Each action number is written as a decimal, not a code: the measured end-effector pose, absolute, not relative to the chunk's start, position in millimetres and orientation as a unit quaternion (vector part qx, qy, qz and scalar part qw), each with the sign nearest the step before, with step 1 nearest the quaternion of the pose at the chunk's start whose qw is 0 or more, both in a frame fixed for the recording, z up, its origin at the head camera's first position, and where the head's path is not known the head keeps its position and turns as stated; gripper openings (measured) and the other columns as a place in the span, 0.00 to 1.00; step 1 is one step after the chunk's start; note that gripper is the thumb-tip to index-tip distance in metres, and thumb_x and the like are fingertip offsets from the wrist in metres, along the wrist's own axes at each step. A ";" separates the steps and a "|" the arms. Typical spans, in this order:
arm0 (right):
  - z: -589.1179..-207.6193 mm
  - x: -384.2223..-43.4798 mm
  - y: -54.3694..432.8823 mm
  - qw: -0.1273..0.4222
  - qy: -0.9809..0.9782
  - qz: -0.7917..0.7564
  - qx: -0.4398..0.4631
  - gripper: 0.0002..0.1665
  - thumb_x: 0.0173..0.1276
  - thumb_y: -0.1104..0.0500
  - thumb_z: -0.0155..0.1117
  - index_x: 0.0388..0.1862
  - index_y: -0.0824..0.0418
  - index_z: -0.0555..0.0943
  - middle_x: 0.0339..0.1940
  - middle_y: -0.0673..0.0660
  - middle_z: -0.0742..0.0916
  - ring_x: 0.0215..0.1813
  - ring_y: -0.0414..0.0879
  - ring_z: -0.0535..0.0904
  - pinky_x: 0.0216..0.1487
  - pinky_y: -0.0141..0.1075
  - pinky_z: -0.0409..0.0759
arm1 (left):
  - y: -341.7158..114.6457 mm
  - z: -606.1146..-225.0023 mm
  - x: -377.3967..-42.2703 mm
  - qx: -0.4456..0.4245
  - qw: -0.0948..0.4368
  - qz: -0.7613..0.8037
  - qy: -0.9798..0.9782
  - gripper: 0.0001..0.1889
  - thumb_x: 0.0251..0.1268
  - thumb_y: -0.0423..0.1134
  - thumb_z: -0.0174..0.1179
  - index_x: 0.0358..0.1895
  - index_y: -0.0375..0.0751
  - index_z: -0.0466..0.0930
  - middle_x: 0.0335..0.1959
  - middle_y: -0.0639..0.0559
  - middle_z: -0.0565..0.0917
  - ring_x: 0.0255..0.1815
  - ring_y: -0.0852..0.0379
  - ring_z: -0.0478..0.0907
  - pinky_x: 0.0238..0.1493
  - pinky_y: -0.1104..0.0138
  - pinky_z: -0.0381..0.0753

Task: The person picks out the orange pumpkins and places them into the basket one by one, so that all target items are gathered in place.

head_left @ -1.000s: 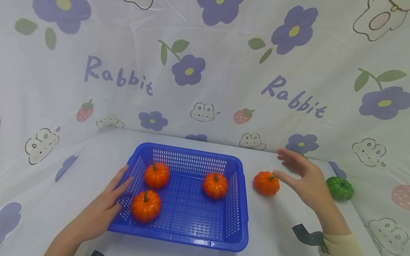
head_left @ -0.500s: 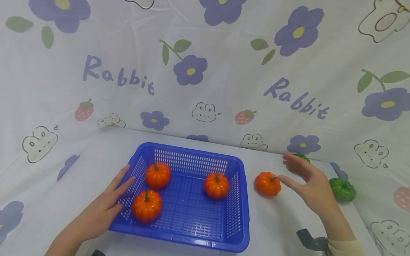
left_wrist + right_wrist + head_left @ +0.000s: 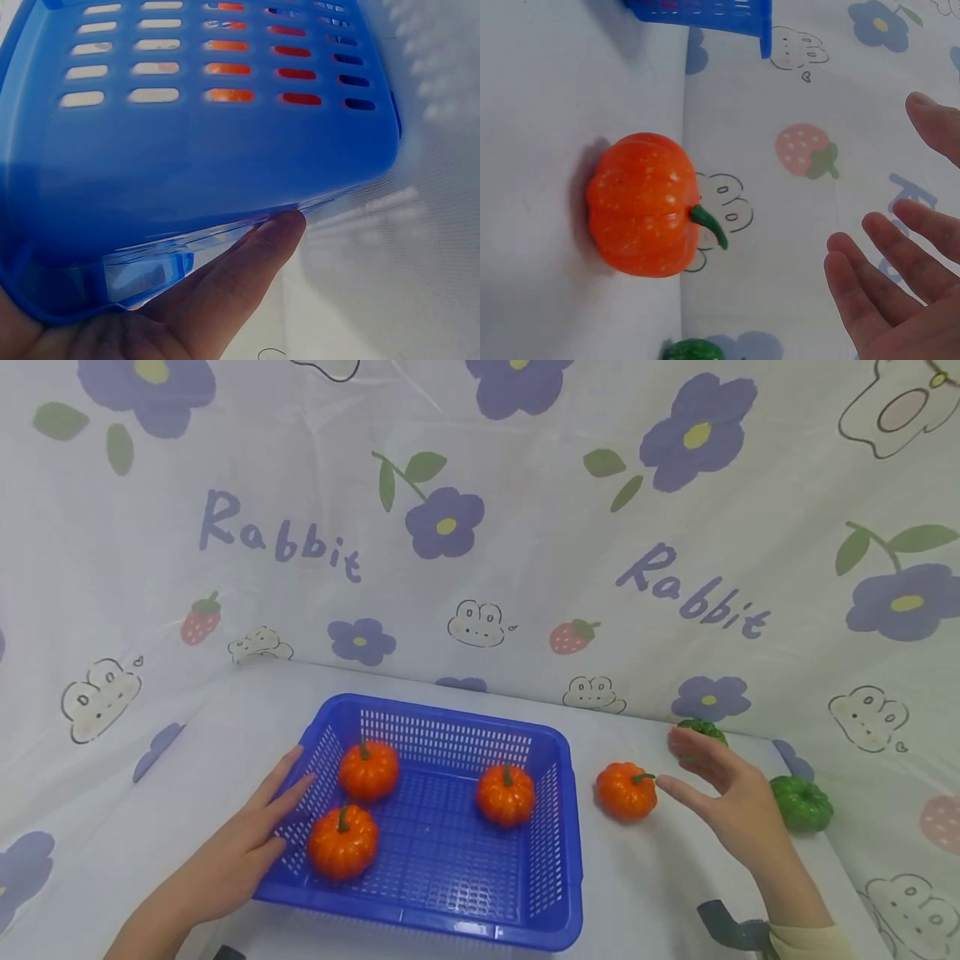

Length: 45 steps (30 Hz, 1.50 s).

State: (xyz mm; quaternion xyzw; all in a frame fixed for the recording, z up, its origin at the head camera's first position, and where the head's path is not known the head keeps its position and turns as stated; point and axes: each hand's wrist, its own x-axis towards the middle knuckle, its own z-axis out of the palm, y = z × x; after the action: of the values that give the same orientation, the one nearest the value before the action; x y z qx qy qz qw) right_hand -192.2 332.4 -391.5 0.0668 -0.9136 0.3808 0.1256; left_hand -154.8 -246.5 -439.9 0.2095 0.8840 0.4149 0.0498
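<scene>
In the head view my left hand [image 3: 225, 860] lies along the left side of a blue plastic basket [image 3: 450, 925], its fingers extended and touching it. The left wrist view shows a straight finger [image 3: 247, 281] against the basket's outer wall [image 3: 202, 161]. Three orange toy pumpkins with green stems sit inside: back left [image 3: 369, 772], front left [image 3: 342, 843] and right [image 3: 506, 796]. Another orange pumpkin [image 3: 626, 792] rests on the table right of the basket. My right hand [image 3: 738, 802] hovers just right of it, fingers spread and holding nothing; the right wrist view shows the pumpkin [image 3: 645, 206] apart from the fingers.
A green pumpkin [image 3: 801, 804] lies to the right of my right hand. Behind the hand is another green one [image 3: 703, 729], partly hidden. The white table [image 3: 247, 710] backs onto a hanging cloth [image 3: 525, 568] printed with flowers and rabbits.
My right hand has shifted slightly right and down, exposing more of the green pumpkin behind it. The left hand, basket and orange pumpkins have stayed put.
</scene>
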 end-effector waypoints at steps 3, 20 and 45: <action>-394.5 -193.8 334.5 0.125 -0.914 0.380 0.065 0.42 0.70 0.59 0.80 0.79 0.63 0.74 0.71 0.67 0.83 0.69 0.65 0.80 0.56 0.13 0.71 | -246.6 -440.6 -155.3 0.212 0.047 0.416 0.883 0.36 0.76 0.25 0.52 0.86 0.35 0.59 0.92 0.47 0.39 0.88 0.29 0.43 0.69 0.85 0.42; -410.4 -198.0 339.7 0.098 -0.917 0.385 0.038 0.43 0.71 0.57 0.80 0.81 0.64 0.73 0.74 0.68 0.81 0.71 0.66 0.79 0.54 0.13 0.71 | -246.5 -441.4 -154.4 0.212 0.043 0.412 0.885 0.36 0.76 0.25 0.53 0.86 0.36 0.60 0.92 0.46 0.40 0.87 0.29 0.44 0.69 0.85 0.42; -433.1 -205.5 347.3 0.058 -0.918 0.389 0.037 0.46 0.71 0.54 0.80 0.83 0.63 0.70 0.77 0.68 0.78 0.74 0.66 0.76 0.61 0.18 0.72 | -246.5 -440.2 -153.5 0.207 0.050 0.413 0.885 0.36 0.77 0.25 0.52 0.86 0.36 0.59 0.92 0.47 0.39 0.88 0.30 0.43 0.69 0.85 0.42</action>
State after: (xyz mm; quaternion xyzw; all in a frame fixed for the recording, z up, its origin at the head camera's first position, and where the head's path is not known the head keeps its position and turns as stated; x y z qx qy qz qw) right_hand -205.5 347.3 -433.1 0.0374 -0.9185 0.3894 0.0584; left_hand -153.5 -246.5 -440.2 0.2068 0.8854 0.4134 0.0496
